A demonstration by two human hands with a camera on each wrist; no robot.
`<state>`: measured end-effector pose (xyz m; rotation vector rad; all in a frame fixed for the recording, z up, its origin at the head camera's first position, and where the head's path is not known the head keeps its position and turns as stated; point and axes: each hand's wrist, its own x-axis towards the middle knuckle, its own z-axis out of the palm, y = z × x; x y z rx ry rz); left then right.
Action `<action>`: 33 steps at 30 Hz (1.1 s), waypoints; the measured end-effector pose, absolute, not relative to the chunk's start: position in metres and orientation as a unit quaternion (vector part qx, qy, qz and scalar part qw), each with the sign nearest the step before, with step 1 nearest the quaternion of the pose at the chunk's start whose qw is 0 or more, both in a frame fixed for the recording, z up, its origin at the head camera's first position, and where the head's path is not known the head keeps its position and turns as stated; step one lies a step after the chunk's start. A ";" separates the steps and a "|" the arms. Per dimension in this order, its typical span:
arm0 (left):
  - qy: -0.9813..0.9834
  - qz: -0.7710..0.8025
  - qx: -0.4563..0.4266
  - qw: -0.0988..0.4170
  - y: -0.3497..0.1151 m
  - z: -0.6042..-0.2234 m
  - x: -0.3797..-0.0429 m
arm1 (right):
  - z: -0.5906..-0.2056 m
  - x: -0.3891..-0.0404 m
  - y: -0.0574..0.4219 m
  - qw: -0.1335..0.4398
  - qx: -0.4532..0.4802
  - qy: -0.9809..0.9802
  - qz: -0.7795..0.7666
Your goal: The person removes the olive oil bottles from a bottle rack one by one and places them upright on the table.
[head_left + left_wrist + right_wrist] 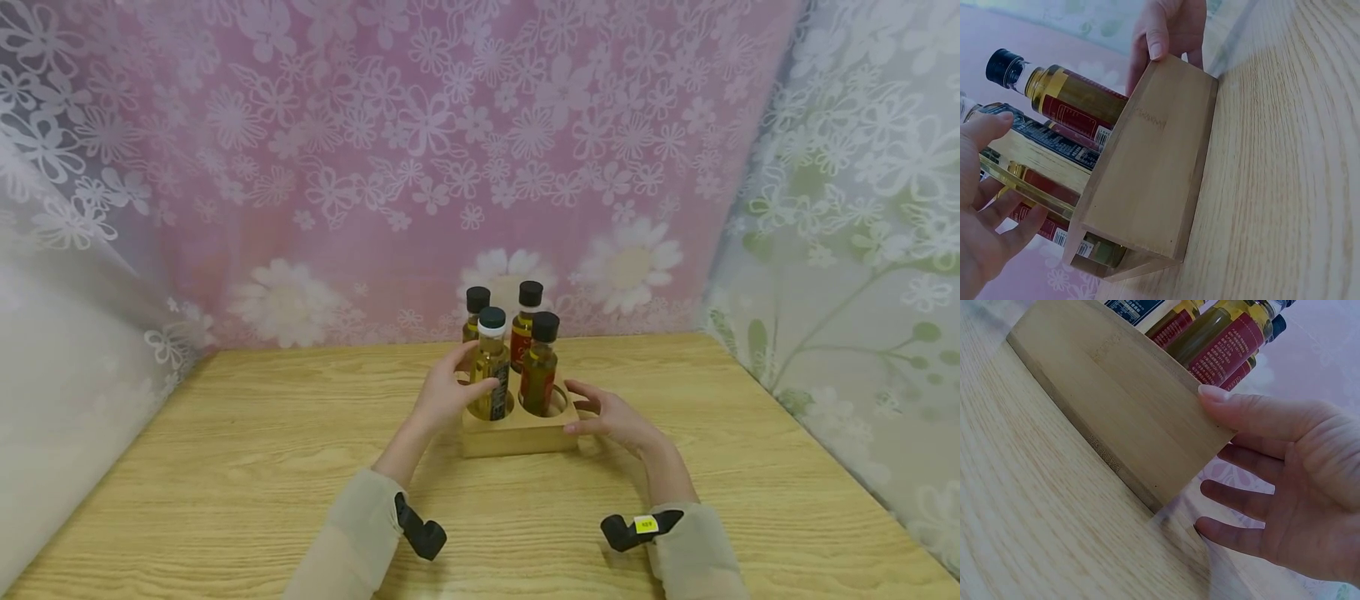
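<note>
L hand (441, 398) curled rnd dk-capped clear-glass bottle (490, 365), R hand (621, 422) pinches tan wooden rack (517, 442); wood-grain table (225, 467), pink floral curtain (420, 183) bhnd.

From the middle of the desk's (247, 483) near edge, a hand can pass forward between the beige sleeves (345, 537) up to the front of the wooden rack (519, 443), though the black wrist devices (422, 530) jut into that lane from both sides. Wide room lies toward the desk's left edge, yet the left fingers (477, 389) block the rack's left side; the right fingers (587, 427) obstruct its right end. Four bottles (538, 377) crowd the space above, and a pink curtain (420, 192) bounds the far edge.
</note>
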<state>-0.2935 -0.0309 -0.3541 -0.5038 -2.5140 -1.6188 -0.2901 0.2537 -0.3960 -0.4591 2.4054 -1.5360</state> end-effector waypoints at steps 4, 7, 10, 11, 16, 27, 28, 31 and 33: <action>-0.832 -0.525 -0.166 0.066 -0.029 -0.353 -0.291 | -0.395 -0.289 0.253 0.125 -0.158 0.824 -0.529; -0.834 -0.521 -0.165 0.074 -0.028 -0.352 -0.290 | -0.395 -0.289 0.254 0.128 -0.157 0.821 -0.534; -0.829 -0.531 -0.160 0.075 -0.026 -0.351 -0.289 | -0.396 -0.288 0.254 0.128 -0.158 0.823 -0.530; -0.827 -0.534 -0.158 0.076 -0.026 -0.350 -0.289 | -0.395 -0.288 0.254 0.129 -0.160 0.823 -0.529; -0.817 -0.547 -0.159 0.090 -0.026 -0.343 -0.290 | -0.392 -0.287 0.253 0.124 -0.169 0.828 -0.519; -0.780 -0.583 -0.169 0.151 -0.038 -0.316 -0.288 | -0.391 -0.287 0.253 0.126 -0.163 0.825 -0.526; -0.778 -0.583 -0.170 0.159 -0.041 -0.313 -0.288 | -0.392 -0.287 0.253 0.126 -0.163 0.825 -0.526; -0.776 -0.583 -0.166 0.172 -0.050 -0.308 -0.289 | -0.393 -0.288 0.254 0.128 -0.164 0.824 -0.527; -0.777 -0.582 -0.161 0.178 -0.058 -0.305 -0.289 | -0.393 -0.288 0.254 0.127 -0.163 0.821 -0.532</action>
